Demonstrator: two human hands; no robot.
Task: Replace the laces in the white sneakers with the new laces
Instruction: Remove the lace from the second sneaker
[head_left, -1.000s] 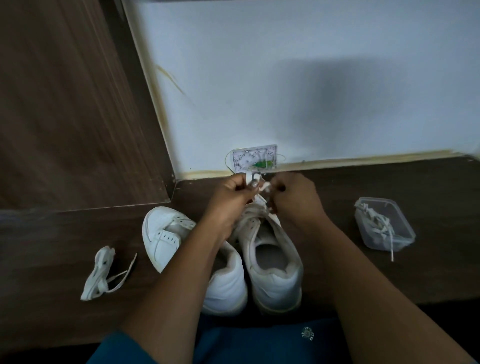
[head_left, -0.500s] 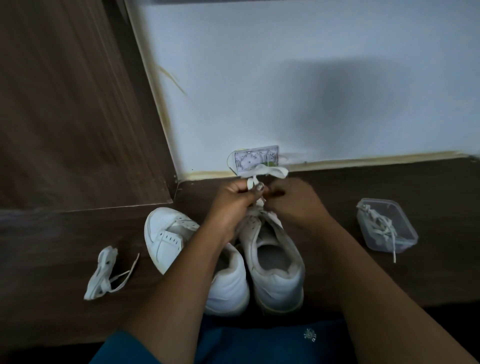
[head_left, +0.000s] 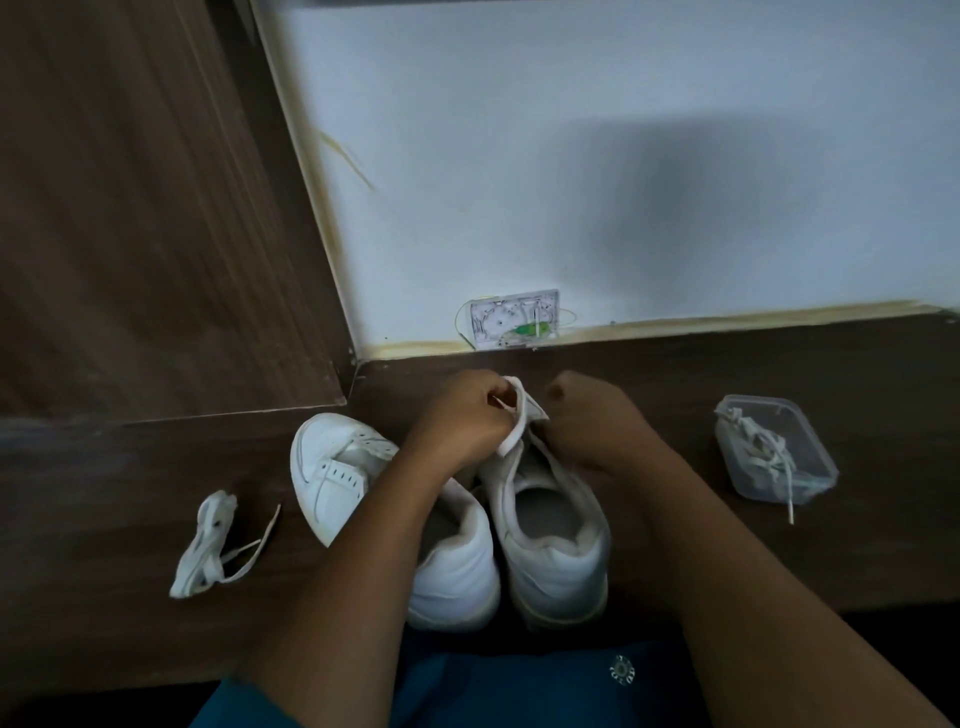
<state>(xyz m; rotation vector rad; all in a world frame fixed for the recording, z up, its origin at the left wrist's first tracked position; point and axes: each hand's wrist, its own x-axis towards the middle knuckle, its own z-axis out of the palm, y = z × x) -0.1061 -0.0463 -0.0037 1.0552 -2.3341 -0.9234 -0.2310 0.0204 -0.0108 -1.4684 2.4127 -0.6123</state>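
Two white sneakers stand side by side on the dark wooden floor, heels toward me: the left sneaker (head_left: 332, 467) and the right sneaker (head_left: 550, 540). My left hand (head_left: 462, 421) pinches a flat white lace (head_left: 522, 415) above the front of the right sneaker. My right hand (head_left: 592, 421) sits curled over that sneaker's eyelets, its fingertips hidden. A bundled white lace (head_left: 208, 540) lies on the floor to the left. A clear plastic tub (head_left: 810, 467) at the right holds another white lace (head_left: 763, 447).
A white wall (head_left: 623, 156) rises just beyond the shoes, with a small clear plastic box (head_left: 514, 319) at its base. A brown wooden panel (head_left: 130, 234) stands at the left. My blue-clad lap (head_left: 519, 686) is at the bottom.
The lace loop that stuck up above my hands half a second ago has dropped down into my left hand. My hands have drawn slightly apart.
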